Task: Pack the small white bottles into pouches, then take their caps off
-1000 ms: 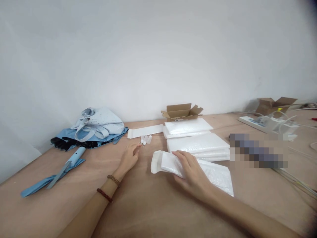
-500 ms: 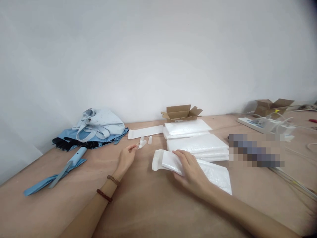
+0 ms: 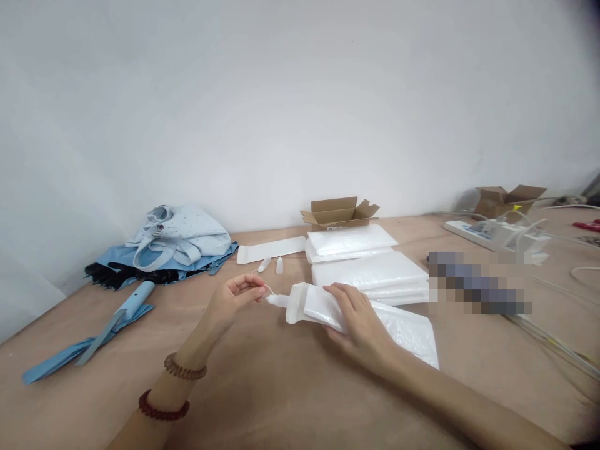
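Note:
My left hand pinches the thin cord of a small translucent white tube. The tube hangs out to the right, close to the lifted flap of a white padded envelope. Whether it touches the flap I cannot tell. My right hand is closed around that envelope near its flap end, thumb below and fingers on top. Behind my left hand lie two more small white tubes with cords. Past these rests a flat white envelope or strip.
Stacked white padded envelopes lie beyond my right hand, with an open cardboard box behind. At left are a blue umbrella and a pale blue bag. A power strip with cables and another box stand at right.
My left hand has picked up one tube by its cord and brought it right and nearer, up to the envelope's flap. My right hand keeps its hold on the envelope.

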Tool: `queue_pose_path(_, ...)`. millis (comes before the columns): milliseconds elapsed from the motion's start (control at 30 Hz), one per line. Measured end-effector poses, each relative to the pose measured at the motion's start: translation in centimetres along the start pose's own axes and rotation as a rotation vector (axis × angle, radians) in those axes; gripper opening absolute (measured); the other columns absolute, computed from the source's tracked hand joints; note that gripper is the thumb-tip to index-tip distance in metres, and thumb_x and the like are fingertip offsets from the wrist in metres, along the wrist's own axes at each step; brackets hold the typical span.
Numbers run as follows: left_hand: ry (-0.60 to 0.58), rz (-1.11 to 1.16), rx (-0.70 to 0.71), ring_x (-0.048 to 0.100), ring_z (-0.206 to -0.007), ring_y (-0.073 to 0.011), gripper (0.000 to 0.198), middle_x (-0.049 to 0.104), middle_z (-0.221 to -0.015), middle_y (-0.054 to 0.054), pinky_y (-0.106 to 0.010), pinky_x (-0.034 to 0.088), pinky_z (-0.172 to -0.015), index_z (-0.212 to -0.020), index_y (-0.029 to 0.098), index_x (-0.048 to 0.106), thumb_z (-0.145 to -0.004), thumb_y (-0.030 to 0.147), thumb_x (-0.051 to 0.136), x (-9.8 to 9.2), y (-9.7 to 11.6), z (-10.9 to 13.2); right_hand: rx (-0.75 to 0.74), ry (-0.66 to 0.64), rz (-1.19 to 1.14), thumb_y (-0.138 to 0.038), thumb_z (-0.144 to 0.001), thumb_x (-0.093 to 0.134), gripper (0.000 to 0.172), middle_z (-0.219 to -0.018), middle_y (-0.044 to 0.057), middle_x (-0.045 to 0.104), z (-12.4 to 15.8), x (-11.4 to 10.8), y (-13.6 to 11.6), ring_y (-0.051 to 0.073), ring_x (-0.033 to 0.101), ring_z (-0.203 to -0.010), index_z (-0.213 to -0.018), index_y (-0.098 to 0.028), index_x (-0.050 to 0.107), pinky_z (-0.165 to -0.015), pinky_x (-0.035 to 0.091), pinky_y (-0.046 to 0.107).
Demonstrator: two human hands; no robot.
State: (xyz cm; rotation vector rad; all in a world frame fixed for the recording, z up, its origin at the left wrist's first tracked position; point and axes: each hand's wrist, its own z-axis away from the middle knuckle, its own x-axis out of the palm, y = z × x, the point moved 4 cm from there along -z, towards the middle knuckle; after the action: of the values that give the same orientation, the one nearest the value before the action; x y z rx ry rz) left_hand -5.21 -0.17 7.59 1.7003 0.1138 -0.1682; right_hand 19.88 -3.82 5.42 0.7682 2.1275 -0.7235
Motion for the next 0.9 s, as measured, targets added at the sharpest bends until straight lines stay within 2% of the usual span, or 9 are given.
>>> queue_pose_path(133,-0.052,-0.037,-0.023,0.06,-0.073,-0.0132,0.022,0.069,-0.08,-0.002,-0.025,0.049,-0.072,-0.082,0.016,0.067,-0.068,0.032,0.073,1.2,0.3,0.6,-0.026,0.007,-0.015,-0.013,-0.075,0.054,0.059,-0.124,0.016,0.045,0.0,-0.2,-0.3,0.029,0.043,-0.113,-0.13,-0.015,0.033,-0.091,0.042,0.046)
queue_pose_path(300,0.011,0.002,0.003,0.062,-0.079,-0.0155,0.021,0.07,-0.082,-0.003,-0.026,0.05,-0.074,-0.079,0.017,0.066,-0.067,0.032,0.073,0.8,0.3,0.5,-0.06,0.03,-0.026,-0.012,-0.074,0.053,0.059,-0.125,0.015,0.045,0.2,-0.2,-0.6,0.028,0.043,-0.114,-0.13,-0.015,0.033,-0.092,0.041,0.044)
queue_pose_path(400,0.012,-0.05,0.039,0.063,-0.082,-0.0165,0.019,0.07,-0.084,-0.003,-0.027,0.049,-0.078,-0.079,0.017,0.066,-0.07,0.033,0.072,0.9,0.4,0.7,-0.058,0.038,-0.033,-0.011,-0.073,0.054,0.06,-0.124,0.015,0.045,0.2,-0.2,-0.6,0.028,0.043,-0.113,-0.13,-0.015,0.034,-0.092,0.042,0.043)
queue_pose_path(567,-0.045,-0.211,0.113,0.062,-0.081,-0.0186,0.018,0.071,-0.083,-0.005,-0.029,0.048,-0.077,-0.078,0.018,0.07,-0.073,0.035,0.068,2.4,0.5,1.4,-0.054,0.047,-0.049,-0.01,-0.073,0.054,0.06,-0.124,0.015,0.046,0.2,-0.4,-0.7,0.027,0.044,-0.112,-0.129,-0.016,0.034,-0.092,0.042,0.044)
queue_pose_path(767,-0.163,-0.06,0.047,0.063,-0.082,-0.0183,0.016,0.071,-0.086,-0.004,-0.027,0.049,-0.074,-0.081,0.017,0.069,-0.075,0.032,0.067,4.5,-0.7,1.9,-0.072,0.063,-0.075,-0.01,-0.072,0.053,0.059,-0.123,0.014,0.047,0.2,-0.7,-0.9,0.027,0.045,-0.113,-0.128,-0.017,0.035,-0.092,0.043,0.043)
queue_pose_path(900,-0.288,-0.141,0.146,0.062,-0.076,-0.0169,0.015,0.069,-0.08,-0.003,-0.026,0.047,-0.07,-0.08,0.017,0.069,-0.081,0.025,0.056,6.0,-0.7,2.7,-0.092,0.058,-0.08,-0.008,-0.069,0.051,0.062,-0.123,0.014,0.047,0.3,-0.6,-1.2,0.027,0.045,-0.113,-0.128,-0.017,0.035,-0.092,0.044,0.043)
